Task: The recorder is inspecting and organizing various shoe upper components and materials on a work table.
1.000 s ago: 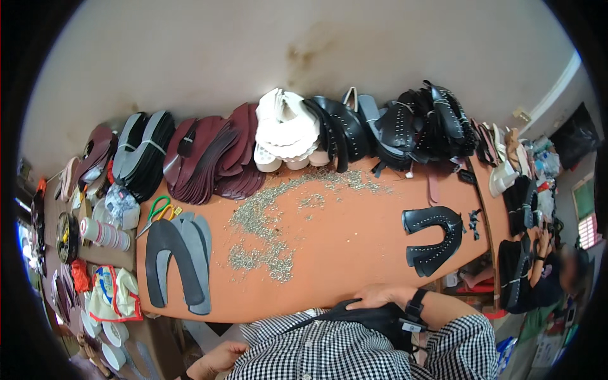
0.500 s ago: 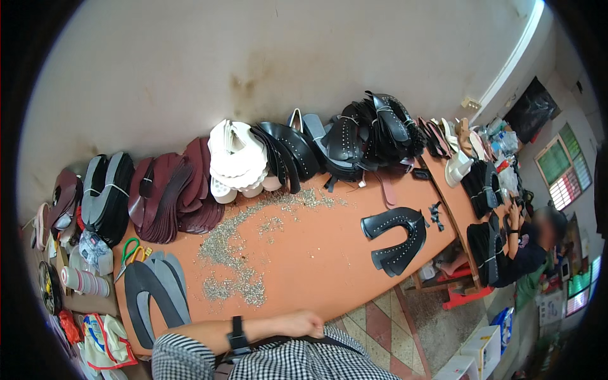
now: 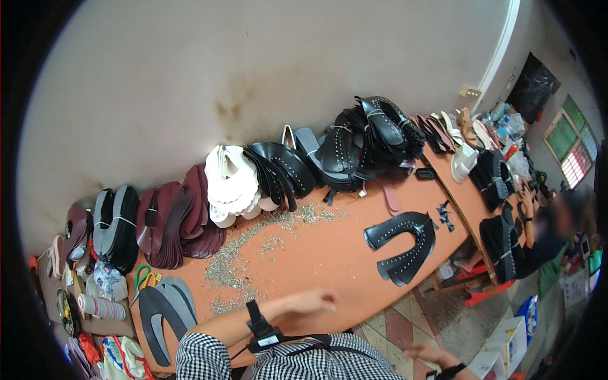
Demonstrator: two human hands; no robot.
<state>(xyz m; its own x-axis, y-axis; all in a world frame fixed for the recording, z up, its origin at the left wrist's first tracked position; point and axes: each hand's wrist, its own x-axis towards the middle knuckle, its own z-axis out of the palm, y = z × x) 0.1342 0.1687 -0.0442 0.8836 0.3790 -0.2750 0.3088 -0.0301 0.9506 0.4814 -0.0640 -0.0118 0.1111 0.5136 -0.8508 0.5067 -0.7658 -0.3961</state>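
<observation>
My left hand (image 3: 315,301) is over the front edge of the orange table (image 3: 329,253), fingers smeared by motion. Nothing can be made out in it. Nearest to it are loose metal studs (image 3: 231,269) scattered on the tabletop. At the lower right, past the table's edge and over the tiled floor, my right hand (image 3: 427,353) has its fingers stretched out with nothing in them. Both wrists wear black bands. A curved black studded shoe upper (image 3: 405,244) lies on the table's right part, apart from both hands. Small black strips (image 3: 446,216) lie beyond it.
Along the wall stand stacks of maroon uppers (image 3: 168,228), white scalloped pieces (image 3: 232,183) and black studded uppers (image 3: 380,136). Grey and black U-shaped pieces (image 3: 166,310) and green-handled scissors (image 3: 142,278) lie left. A co-worker (image 3: 544,240) sits at the right.
My left hand has moved slightly right and up, away from my body. My right hand has come into view at the lower right. The whole view has shifted and turned a little.
</observation>
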